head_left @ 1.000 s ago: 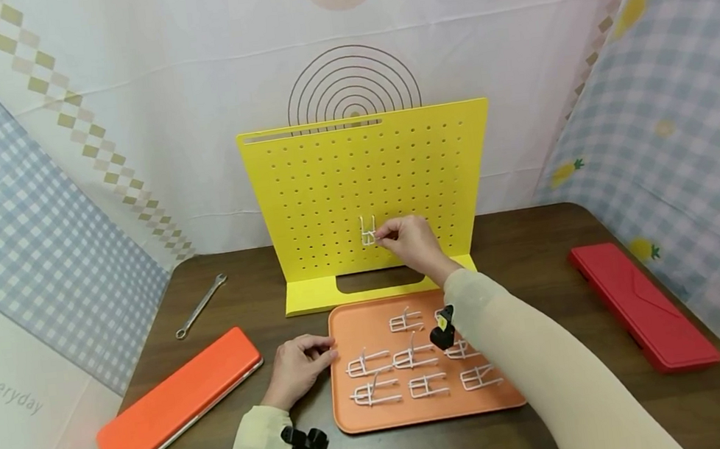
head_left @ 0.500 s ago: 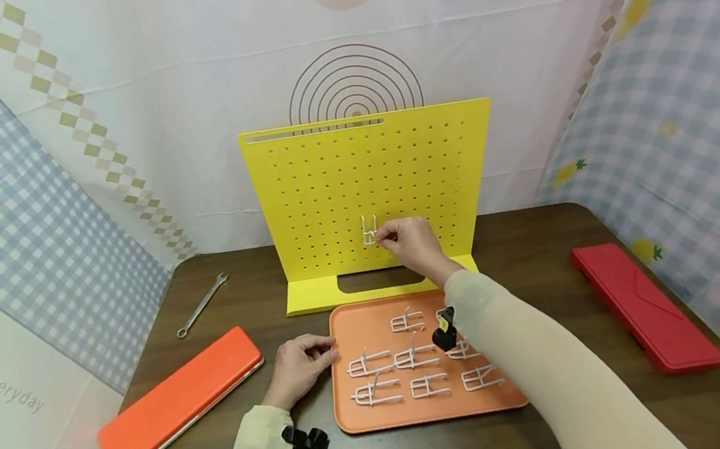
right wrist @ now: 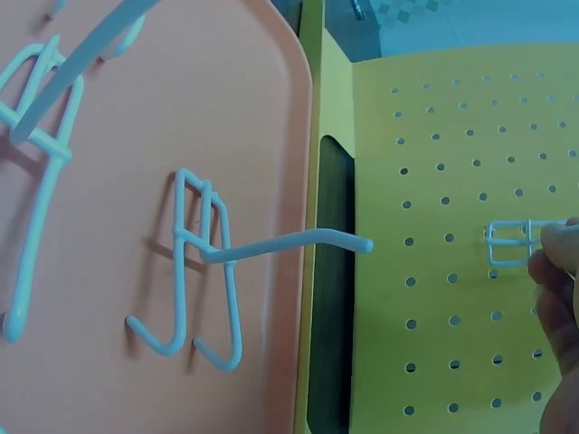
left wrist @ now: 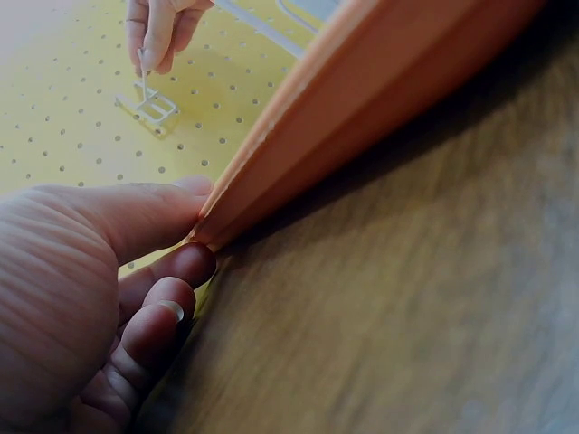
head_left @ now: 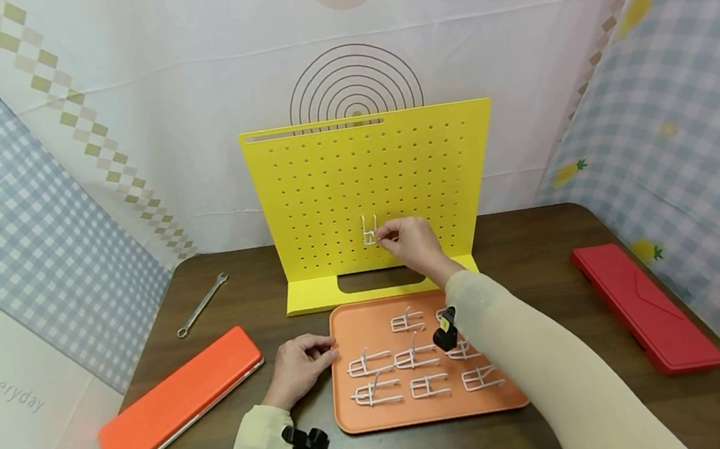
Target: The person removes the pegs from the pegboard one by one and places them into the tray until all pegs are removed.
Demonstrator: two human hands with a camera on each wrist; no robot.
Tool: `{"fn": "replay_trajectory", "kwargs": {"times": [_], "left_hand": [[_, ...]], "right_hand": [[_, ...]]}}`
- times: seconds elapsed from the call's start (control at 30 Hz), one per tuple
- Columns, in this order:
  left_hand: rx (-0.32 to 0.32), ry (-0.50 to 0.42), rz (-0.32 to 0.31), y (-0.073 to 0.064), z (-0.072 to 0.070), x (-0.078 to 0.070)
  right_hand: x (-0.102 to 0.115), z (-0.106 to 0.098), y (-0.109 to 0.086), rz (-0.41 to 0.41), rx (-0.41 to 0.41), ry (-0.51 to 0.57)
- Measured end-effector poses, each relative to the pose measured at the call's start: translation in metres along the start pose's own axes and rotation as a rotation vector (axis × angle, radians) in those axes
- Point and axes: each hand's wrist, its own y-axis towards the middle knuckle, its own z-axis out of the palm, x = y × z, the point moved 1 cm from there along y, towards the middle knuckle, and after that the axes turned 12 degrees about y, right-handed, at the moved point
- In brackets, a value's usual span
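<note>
At the yellow pegboard (head_left: 322, 184), the thumb and fingers of my right hand (head_left: 417, 244) pinch the prong of a white wire hook (head_left: 369, 237). The hook's frame lies against the lower middle of the board, its two legs pointing up. In the left wrist view, the same hook (left wrist: 156, 107) sits flat over the holes below the right fingers. My left hand (head_left: 296, 369) pinches the left rim of the orange tray (head_left: 361, 326) between thumb and index finger. Several more wire hooks (head_left: 428, 385) lie in rows on the tray; my right forearm hides part of them.
To the left lie an orange-red flat case (head_left: 180, 404) and a combination wrench (head_left: 201, 307). A red case (head_left: 646, 307) rests at the right of the dark wooden table (head_left: 515, 236). The pegboard's base (head_left: 311, 297) stands right behind the tray. Patterned cloth hangs around the table.
</note>
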Motion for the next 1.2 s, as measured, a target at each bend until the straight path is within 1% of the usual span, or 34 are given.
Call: {"fn": "replay_trajectory", "kwargs": {"times": [0.13,0.27,0.37,0.53,0.6,0.77,0.9,1.1,1.2], "left_hand": [[-0.002,0.001,0.002,0.0,0.0,0.0],[0.0,0.002,-0.002,0.0,0.0,-0.001],[0.003,0.001,-0.007,0.0,0.0,-0.001],[0.006,-0.001,-0.012,0.0,-0.001,-0.002],[0.007,-0.003,-0.013,0.0,-0.001,-0.001],[0.008,-0.002,-0.018,0.0,0.0,-0.001],[0.009,-0.004,-0.016,0.0,0.0,-0.001],[0.01,-0.004,-0.013,0.0,-0.001,-0.001],[0.012,-0.003,-0.014,0.0,-0.001,-0.001]], "right_hand": [[-0.004,-0.001,0.001,0.086,0.023,0.145],[-0.009,0.0,0.002,0.145,0.045,0.218],[-0.01,-0.001,0.001,0.172,0.05,0.28],[-0.011,-0.001,0.002,0.203,0.037,0.426],[-0.012,0.0,0.002,0.225,0.037,0.467],[-0.015,0.0,0.002,0.285,0.07,0.535],[-0.015,0.0,0.002,0.314,0.104,0.598],[-0.015,-0.001,0.004,0.314,0.128,0.593],[-0.015,-0.001,0.005,0.304,0.122,0.596]]}}
